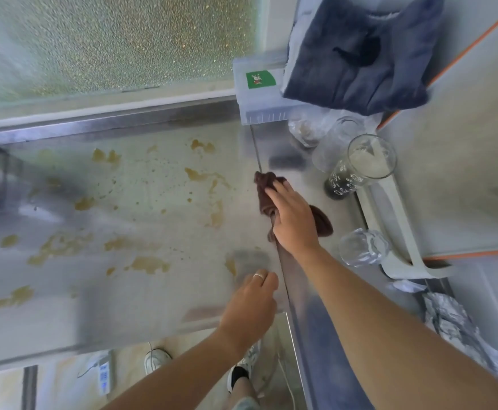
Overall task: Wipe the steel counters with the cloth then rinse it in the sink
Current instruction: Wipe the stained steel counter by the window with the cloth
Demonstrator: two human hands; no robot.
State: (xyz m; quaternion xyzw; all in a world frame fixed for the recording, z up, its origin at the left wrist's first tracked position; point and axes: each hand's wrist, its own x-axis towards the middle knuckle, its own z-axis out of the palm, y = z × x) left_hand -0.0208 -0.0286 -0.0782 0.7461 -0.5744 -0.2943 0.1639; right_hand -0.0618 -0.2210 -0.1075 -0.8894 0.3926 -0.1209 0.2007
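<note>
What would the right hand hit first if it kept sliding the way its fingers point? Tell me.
The right hand, pressing the brown cloth, points up and slightly left along the counter seam. First in that line looks to be the clear plastic box, though depth is uncertain.

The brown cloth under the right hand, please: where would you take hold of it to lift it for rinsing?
Probably at the bunched end of the brown cloth beyond the right hand, coming from above. It lies flat on the steel counter; only that rumpled end offers folds to pinch.
</note>
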